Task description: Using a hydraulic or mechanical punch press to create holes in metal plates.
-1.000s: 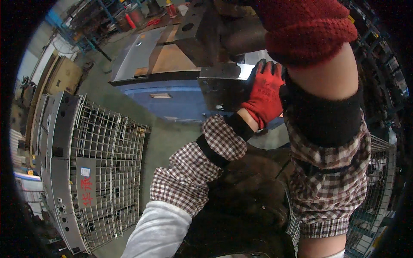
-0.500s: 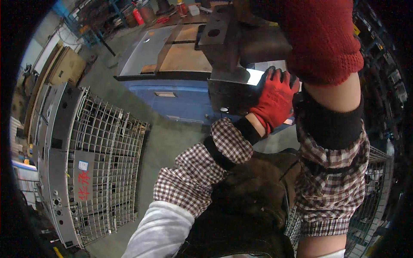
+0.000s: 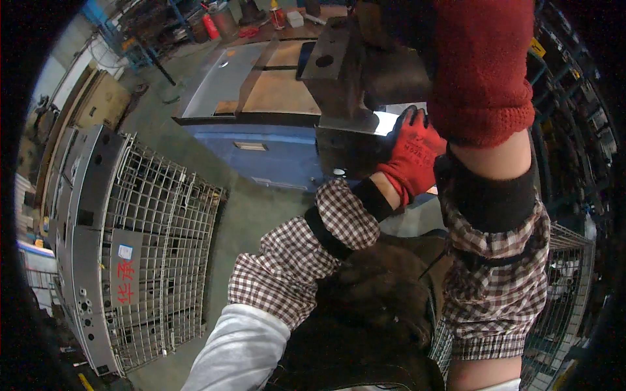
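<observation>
My left hand [image 3: 414, 156], in a red glove with black fingertips, lies against the side of a dark steel machine body [image 3: 352, 150]. Its fingers are stretched out toward a bright, shiny flat surface [image 3: 387, 122]. My right hand [image 3: 482, 72], in a darker red knitted glove, is raised higher and closer to me at the upper right. Shadow and the picture's edge hide its fingers, so whatever it touches does not show. Left of it, a heavy dark metal bracket [image 3: 336, 55] with a round hole stands on the machine.
Behind the machine is a blue cabinet [image 3: 267, 153] with metal sheets [image 3: 280, 88] on top. A wire mesh cage [image 3: 163, 254] with a drilled metal panel [image 3: 81, 274] stands at left. Another wire basket [image 3: 564, 287] is at right. A red bottle [image 3: 210, 26] stands far back.
My right forearm and glove have shifted slightly left and down. The fingers of my left hand are a little closer together, and its place on the machine is nearly the same.
</observation>
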`<state>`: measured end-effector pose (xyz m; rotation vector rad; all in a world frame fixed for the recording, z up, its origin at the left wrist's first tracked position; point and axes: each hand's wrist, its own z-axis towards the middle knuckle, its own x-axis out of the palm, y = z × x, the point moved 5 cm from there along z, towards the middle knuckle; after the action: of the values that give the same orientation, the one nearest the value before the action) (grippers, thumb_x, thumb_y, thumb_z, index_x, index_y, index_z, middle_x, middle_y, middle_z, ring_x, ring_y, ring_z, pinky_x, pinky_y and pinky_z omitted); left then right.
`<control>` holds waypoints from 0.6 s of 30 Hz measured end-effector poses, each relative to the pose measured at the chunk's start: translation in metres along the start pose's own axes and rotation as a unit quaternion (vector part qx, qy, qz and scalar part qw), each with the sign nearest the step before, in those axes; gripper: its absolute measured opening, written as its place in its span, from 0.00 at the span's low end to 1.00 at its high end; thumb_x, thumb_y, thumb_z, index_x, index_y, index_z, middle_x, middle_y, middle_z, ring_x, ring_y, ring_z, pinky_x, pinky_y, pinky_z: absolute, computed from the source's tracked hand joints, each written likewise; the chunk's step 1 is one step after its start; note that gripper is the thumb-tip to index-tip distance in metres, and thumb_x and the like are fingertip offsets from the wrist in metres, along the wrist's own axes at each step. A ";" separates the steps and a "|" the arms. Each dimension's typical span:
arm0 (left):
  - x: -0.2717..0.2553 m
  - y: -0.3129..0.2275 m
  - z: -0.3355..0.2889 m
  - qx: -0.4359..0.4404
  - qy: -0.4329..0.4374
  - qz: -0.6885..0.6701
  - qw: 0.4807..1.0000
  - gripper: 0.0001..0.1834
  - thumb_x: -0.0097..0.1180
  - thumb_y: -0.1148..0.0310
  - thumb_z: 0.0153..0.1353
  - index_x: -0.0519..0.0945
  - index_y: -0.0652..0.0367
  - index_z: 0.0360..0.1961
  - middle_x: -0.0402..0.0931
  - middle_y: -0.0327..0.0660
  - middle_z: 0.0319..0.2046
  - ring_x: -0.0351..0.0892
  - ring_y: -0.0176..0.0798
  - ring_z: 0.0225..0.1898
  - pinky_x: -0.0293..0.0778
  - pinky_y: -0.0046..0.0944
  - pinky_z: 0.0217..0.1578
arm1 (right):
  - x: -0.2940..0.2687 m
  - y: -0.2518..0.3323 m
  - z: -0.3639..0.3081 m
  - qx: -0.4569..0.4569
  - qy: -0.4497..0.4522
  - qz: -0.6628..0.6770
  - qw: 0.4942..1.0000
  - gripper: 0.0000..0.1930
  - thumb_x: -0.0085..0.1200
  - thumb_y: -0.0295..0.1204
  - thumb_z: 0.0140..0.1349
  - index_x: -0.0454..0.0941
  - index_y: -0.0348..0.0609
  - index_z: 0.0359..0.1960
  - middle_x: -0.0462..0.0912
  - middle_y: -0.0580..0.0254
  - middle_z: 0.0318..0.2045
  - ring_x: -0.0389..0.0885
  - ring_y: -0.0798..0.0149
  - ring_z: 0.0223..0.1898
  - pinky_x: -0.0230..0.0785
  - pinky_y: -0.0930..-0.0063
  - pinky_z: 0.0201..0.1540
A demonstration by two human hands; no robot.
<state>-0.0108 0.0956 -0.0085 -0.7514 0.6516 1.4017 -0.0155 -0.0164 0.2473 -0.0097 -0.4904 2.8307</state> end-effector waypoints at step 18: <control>0.035 0.007 0.009 -0.045 -0.071 -0.009 0.996 0.30 0.52 0.49 0.63 0.81 0.54 0.61 0.79 0.47 0.60 0.70 0.57 0.65 0.56 0.61 0.71 | -0.001 0.000 0.018 0.006 -0.028 0.019 0.999 0.17 0.67 0.28 0.60 0.85 0.57 0.51 0.82 0.56 0.50 0.87 0.53 0.45 0.84 0.61 0.47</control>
<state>-0.0152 0.1241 -0.0310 -0.7199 0.4730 1.4616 -0.0159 -0.0229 0.2643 0.0636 -0.4901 2.8784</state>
